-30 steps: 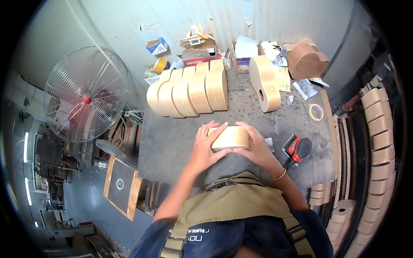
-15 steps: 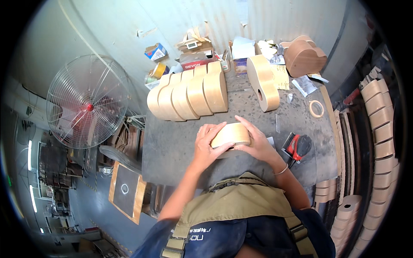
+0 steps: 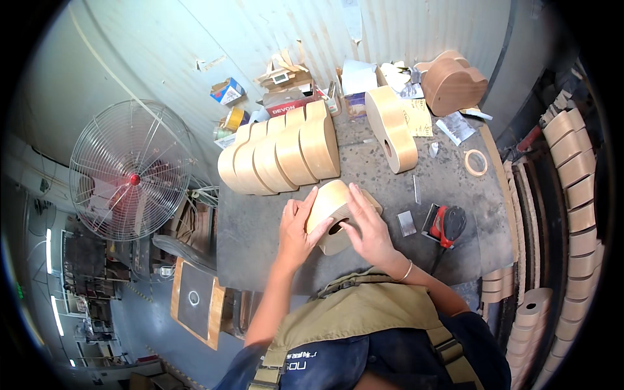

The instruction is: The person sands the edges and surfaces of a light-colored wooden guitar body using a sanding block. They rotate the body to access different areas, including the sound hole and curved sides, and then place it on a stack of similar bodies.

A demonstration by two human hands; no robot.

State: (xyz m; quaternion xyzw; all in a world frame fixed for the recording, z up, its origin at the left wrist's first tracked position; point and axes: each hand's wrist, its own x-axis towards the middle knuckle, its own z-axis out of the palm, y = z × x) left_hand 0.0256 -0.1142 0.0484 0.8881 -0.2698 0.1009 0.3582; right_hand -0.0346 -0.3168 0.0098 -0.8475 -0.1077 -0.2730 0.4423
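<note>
A pale wooden ukulele body [image 3: 331, 197] stands tilted on the bench close in front of me, its dark round soundhole turned partly toward me. My left hand [image 3: 298, 229] clasps its left side, fingers along the curved edge and thumb near the soundhole. On the right, my right hand [image 3: 372, 235] grips it with fingers extended over the rim and thumb beside the hole. The palms and the body's underside are hidden. Beyond my hands, a row of several similar ukulele bodies [image 3: 279, 153] stands on edge. Another body [image 3: 393, 130] with a soundhole stands apart to their right.
A red and black sander [image 3: 446, 225] rests right of my hands, beside a small metallic plate [image 3: 406, 223]. A tape roll [image 3: 476, 162] lies farther right. Boxes and papers [image 3: 359, 77] line the bench's back. Left stands a large fan [image 3: 134, 179]; right, stacked bodies [image 3: 572, 227].
The ukulele body has been tilted and turned, so its soundhole now shows. My hands have shifted slightly left with it, and the metallic plate has come into fuller sight.
</note>
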